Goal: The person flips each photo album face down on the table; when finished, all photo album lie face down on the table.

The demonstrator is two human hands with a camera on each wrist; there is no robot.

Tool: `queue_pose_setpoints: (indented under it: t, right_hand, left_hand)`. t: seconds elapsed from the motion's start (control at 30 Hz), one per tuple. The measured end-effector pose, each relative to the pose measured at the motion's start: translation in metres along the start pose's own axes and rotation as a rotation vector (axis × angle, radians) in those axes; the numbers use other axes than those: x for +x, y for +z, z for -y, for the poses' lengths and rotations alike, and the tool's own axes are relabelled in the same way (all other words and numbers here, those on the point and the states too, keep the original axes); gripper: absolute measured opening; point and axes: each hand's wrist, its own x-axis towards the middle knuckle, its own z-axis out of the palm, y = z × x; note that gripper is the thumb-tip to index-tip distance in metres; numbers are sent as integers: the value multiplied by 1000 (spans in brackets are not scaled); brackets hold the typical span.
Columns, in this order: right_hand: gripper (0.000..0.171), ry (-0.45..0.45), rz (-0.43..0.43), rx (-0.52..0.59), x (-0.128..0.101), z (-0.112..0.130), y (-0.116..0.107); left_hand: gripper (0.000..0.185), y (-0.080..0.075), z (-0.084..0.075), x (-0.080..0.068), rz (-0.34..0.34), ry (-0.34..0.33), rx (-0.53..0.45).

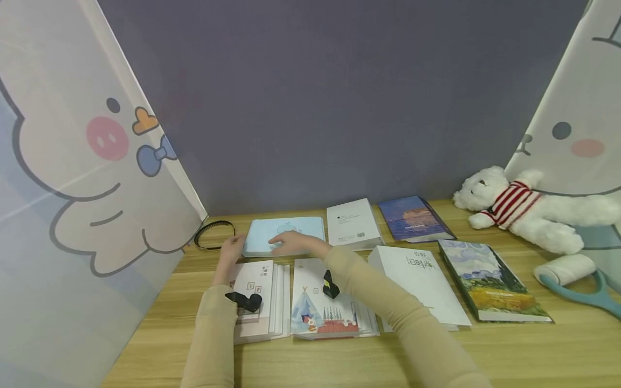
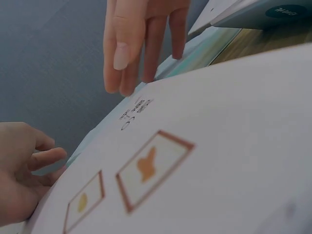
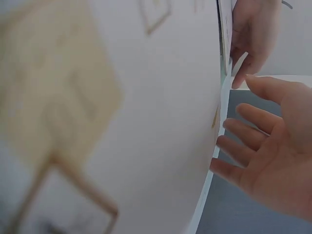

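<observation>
A light blue book [image 1: 262, 233] with a faint drawing on its cover lies in the back row. My left hand [image 1: 231, 249] is at its left edge, fingers loosely bent in the left wrist view beside a white page or cover. Over the blue book's front part reaches my right hand [image 1: 293, 242]; in the right wrist view its fingers [image 3: 246, 134] are spread and nearly straight. Nearer me, below the hands, lie a white illustrated book [image 1: 259, 302] and a picture book with a blue tent [image 1: 308, 310].
A black hair band [image 1: 206, 231] lies left. On the right are a white book [image 1: 351, 221], a purple-blue book [image 1: 412, 218], a thick white book [image 1: 417, 275], a landscape-covered book [image 1: 492, 283], a white teddy bear [image 1: 521, 207] and a lint roller [image 1: 567, 269] with a blue handle.
</observation>
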Motion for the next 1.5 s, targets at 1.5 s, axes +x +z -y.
queue_pose_setpoints:
  t: [1.5]
  right_hand:
    - [80,2,-199,8,11,19,2]
  left_hand:
    - [39,0,-10,-2,-74,63,-463]
